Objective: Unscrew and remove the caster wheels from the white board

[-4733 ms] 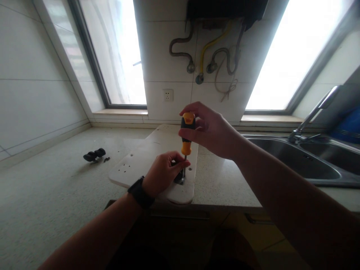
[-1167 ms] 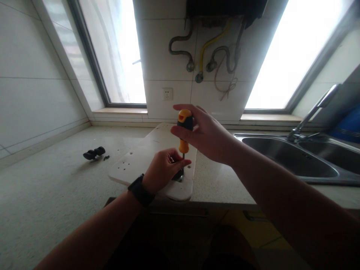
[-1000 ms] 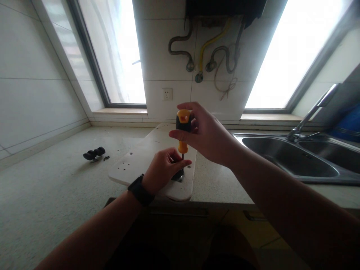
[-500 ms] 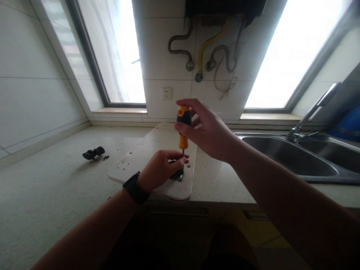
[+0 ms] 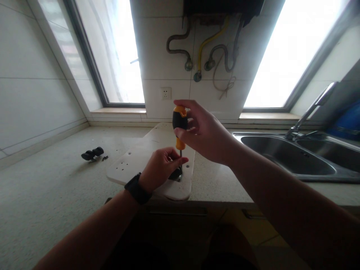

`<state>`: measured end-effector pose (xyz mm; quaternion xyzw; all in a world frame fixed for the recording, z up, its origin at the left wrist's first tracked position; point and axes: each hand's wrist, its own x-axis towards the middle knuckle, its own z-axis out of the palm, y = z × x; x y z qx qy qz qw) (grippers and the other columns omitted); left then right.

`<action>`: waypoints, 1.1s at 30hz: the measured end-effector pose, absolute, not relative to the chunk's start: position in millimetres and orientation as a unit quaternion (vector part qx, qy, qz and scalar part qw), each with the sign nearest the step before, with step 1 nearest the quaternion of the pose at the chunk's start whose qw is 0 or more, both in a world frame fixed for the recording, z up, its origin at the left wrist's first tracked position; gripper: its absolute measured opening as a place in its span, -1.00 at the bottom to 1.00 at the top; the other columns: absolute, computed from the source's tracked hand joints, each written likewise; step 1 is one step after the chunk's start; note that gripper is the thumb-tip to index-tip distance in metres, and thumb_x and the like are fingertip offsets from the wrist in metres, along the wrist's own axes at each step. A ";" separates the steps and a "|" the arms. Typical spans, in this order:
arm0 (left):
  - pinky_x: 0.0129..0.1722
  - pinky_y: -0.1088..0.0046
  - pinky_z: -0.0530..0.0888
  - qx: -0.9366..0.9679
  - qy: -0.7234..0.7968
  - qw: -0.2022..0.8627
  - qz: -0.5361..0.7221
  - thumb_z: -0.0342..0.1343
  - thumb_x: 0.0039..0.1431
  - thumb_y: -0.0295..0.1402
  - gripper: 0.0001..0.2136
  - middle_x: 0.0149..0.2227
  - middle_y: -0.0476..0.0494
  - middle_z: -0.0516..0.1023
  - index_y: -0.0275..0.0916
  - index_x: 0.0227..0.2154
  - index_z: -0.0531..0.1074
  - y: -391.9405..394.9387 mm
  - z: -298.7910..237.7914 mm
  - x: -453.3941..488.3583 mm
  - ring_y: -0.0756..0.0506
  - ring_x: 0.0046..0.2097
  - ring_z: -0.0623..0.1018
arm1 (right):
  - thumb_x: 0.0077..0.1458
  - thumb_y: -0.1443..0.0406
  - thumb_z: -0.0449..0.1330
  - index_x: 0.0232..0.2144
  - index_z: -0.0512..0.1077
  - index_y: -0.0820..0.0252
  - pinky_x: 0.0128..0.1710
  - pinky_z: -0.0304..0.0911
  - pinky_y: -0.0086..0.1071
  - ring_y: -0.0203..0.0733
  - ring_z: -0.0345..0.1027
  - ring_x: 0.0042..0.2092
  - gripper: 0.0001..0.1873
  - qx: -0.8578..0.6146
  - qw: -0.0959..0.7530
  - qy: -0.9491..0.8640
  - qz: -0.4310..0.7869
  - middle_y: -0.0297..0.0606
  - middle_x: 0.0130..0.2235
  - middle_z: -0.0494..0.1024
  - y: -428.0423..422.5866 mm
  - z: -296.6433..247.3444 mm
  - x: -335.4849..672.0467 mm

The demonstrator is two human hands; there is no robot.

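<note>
My right hand [image 5: 205, 131] grips the yellow-and-black handle of a screwdriver [image 5: 180, 119], which stands nearly upright. Its metal shaft points down to a black caster [image 5: 176, 174] with a metal plate, set near the front right corner of a white board [image 5: 149, 161]. My left hand [image 5: 160, 167], with a black band on the wrist, has thumb and fingers closed around the lower shaft. The tip and any screw beneath it are too small to make out, and the left hand partly covers the caster.
On the counter [image 5: 56, 180] to the left lie black casters [image 5: 92, 153] beside a few small screws [image 5: 105, 158]. A steel sink [image 5: 281, 153] with a faucet [image 5: 309, 112] is at the right. Pipes [image 5: 199, 52] and a wall socket [image 5: 166, 93] are behind the board.
The screwdriver handle has turned, so its orange patch faces another way. The left thumb is straighter along the shaft. The whole view has shifted slightly.
</note>
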<state>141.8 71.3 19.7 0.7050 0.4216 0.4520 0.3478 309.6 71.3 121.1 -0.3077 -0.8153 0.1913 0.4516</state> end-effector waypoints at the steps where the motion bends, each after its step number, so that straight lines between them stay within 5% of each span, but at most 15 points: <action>1: -0.48 0.49 0.27 0.705 0.420 0.348 0.454 0.36 0.14 -0.13 -0.66 -0.55 0.06 0.40 -0.27 -0.47 0.41 71.9 18.9 142.1 0.05 -0.48 0.34 | 0.11 0.29 0.31 0.22 0.30 0.06 -0.29 0.42 -0.24 -0.26 0.43 -0.29 -0.37 -0.311 0.452 -0.817 0.180 -0.23 -0.02 0.49 70.4 122.3 309.2; 6: -0.47 0.49 0.32 0.720 0.421 0.340 0.435 0.35 0.16 -0.07 -0.65 -0.50 0.02 0.48 -0.27 -0.39 0.44 73.2 21.7 141.0 0.03 -0.47 0.40 | 0.01 0.25 0.42 0.13 0.39 0.06 -0.32 0.40 -0.26 -0.30 0.39 -0.36 -0.38 -0.327 0.467 -0.802 0.177 -0.29 -0.11 0.49 74.7 126.4 310.9; 12: -0.14 0.36 0.53 0.755 0.370 0.394 0.371 0.15 0.36 -0.31 -0.73 -0.02 -0.27 0.68 -0.30 0.03 0.54 69.0 33.8 139.1 -0.09 -0.12 0.64 | 0.00 0.43 0.24 0.17 0.29 0.07 -0.24 0.47 -0.24 -0.19 0.51 -0.20 -0.35 -0.276 0.472 -0.786 0.289 -0.24 -0.07 0.50 82.2 125.5 318.0; 18: -0.02 0.28 0.51 0.773 0.385 0.341 0.371 0.22 0.30 -0.32 -0.82 -0.15 -0.18 0.73 -0.27 -0.14 0.65 71.5 39.6 139.9 -0.14 -0.09 0.66 | 0.11 0.31 0.27 0.19 0.30 0.07 -0.35 0.38 -0.34 -0.33 0.40 -0.31 -0.41 -0.305 0.445 -0.792 0.286 -0.24 -0.03 0.44 78.0 129.4 319.4; 23: -0.08 0.34 0.51 0.776 0.398 0.328 0.362 0.26 0.27 -0.33 -0.86 -0.24 -0.12 0.73 -0.26 -0.23 0.66 73.8 45.3 140.7 -0.09 -0.18 0.64 | 0.13 0.25 0.28 0.15 0.31 0.09 -0.38 0.32 -0.31 -0.32 0.32 -0.37 -0.46 -0.312 0.440 -0.802 0.254 -0.38 -0.26 0.40 81.4 129.7 320.9; 29: -0.13 0.36 0.52 0.759 0.399 0.346 0.381 0.27 0.27 -0.30 -0.83 -0.21 -0.15 0.73 -0.28 -0.19 0.64 76.8 49.8 143.4 -0.08 -0.20 0.63 | 0.08 0.32 0.26 0.07 0.30 0.10 -0.29 0.37 -0.28 -0.28 0.39 -0.27 -0.51 -0.292 0.480 -0.791 0.241 -0.34 -0.16 0.42 87.1 132.3 323.7; 33: -0.01 0.29 0.54 0.771 0.389 0.314 0.395 0.25 0.30 -0.19 -0.71 -0.03 -0.22 0.69 -0.24 -0.03 0.59 77.9 50.0 138.5 -0.13 -0.04 0.64 | 0.06 0.33 0.28 0.03 0.34 0.08 -0.31 0.38 -0.29 -0.29 0.38 -0.29 -0.54 -0.277 0.524 -0.772 0.230 -0.38 -0.22 0.39 87.1 137.2 330.3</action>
